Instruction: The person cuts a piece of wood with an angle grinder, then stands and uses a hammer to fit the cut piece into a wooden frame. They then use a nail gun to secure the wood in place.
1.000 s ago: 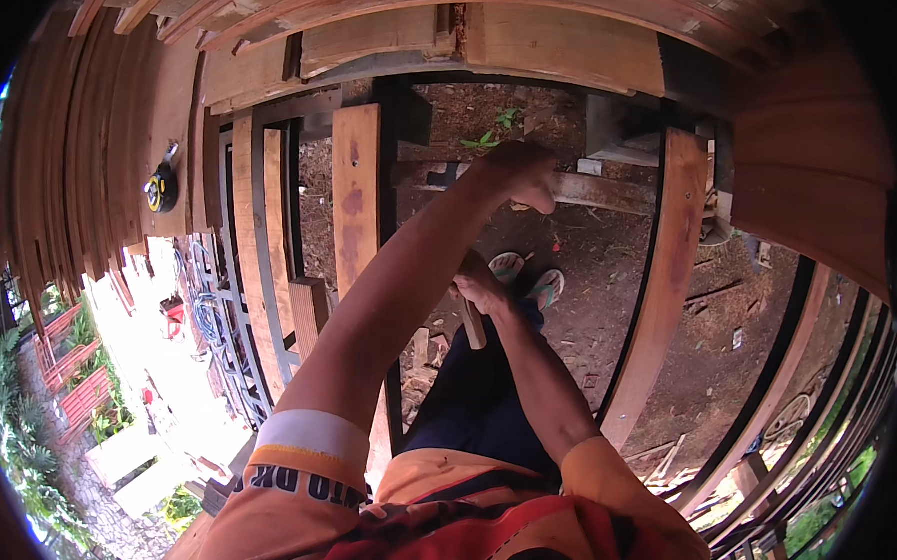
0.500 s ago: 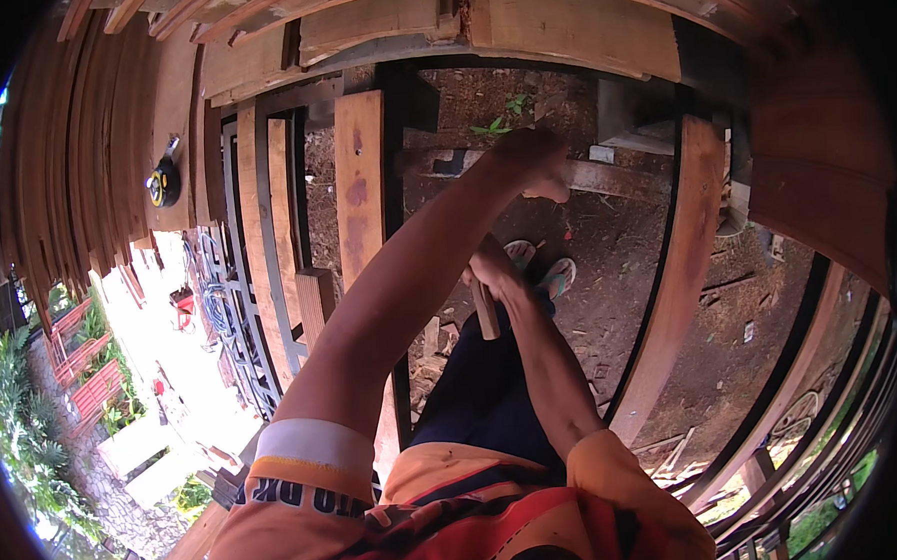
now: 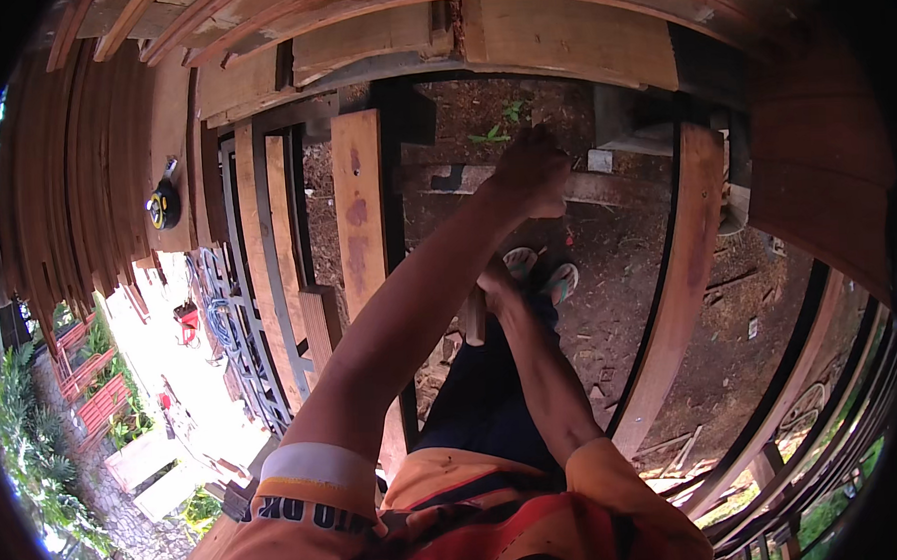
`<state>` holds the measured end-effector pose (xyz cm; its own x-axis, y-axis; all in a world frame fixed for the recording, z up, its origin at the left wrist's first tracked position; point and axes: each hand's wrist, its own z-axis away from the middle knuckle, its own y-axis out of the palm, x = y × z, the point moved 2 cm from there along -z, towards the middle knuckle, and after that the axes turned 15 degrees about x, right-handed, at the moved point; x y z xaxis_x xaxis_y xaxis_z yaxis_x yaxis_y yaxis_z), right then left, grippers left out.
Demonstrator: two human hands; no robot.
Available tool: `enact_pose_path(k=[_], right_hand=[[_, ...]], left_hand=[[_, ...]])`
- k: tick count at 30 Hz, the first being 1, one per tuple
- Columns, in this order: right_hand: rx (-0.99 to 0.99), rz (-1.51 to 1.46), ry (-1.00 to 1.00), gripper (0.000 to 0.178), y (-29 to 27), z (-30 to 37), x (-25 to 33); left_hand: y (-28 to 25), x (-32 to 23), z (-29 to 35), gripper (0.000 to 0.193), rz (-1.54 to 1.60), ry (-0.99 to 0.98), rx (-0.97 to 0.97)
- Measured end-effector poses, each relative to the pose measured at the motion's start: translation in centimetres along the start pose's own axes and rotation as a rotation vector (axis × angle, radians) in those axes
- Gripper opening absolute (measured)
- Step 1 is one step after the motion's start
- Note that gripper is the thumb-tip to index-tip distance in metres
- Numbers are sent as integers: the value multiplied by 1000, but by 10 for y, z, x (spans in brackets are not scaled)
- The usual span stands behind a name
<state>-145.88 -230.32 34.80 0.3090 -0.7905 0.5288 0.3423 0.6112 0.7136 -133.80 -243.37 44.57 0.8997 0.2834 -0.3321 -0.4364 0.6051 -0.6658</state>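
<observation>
My left hand (image 3: 532, 174) is stretched forward over the dirt floor, near a plank that crosses low between the beams. Its fingers look curled in and are in shadow; whatever they might hold is hidden. Closer to my body and partly behind my left forearm, my right hand (image 3: 499, 280) is closed round a wooden handle (image 3: 475, 319). One end of the handle sticks out below the fist toward me; its other end is out of sight. The low crosswise plank (image 3: 610, 187) runs under and beyond my left hand.
Long wooden beams (image 3: 360, 204) on dark metal frames flank me, with another beam (image 3: 674, 280) to my right. Stacked boards (image 3: 73, 166) fill the left, bearing a yellow-black tape measure (image 3: 163, 206). Planks (image 3: 568, 40) span the far side. Wood scraps litter the ground.
My left hand has dropped slightly nearer and turned a little. My right hand and the wooden handle have shifted slightly; the handle now stands more upright in the picture. The view has moved slightly.
</observation>
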Motion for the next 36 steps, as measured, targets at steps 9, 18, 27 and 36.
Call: enact_pose_path(k=[9, 18, 27, 36], right_hand=[[-121, -213, 277, 19, -35, 23, -33], [-394, -548, -116, 17, -64, 124, -45], [-447, -130, -146, 22, -72, 102, 64], [-470, 0, -48, 23, -62, 133, 74]], left_hand=[[-2, 1, 3, 51, -17, 40, -187], [3, 16, 26, 46, 56, -199, 3], [5, 31, 30, 38, 79, -72, -230], [17, 24, 30, 39, 74, -43, -234]])
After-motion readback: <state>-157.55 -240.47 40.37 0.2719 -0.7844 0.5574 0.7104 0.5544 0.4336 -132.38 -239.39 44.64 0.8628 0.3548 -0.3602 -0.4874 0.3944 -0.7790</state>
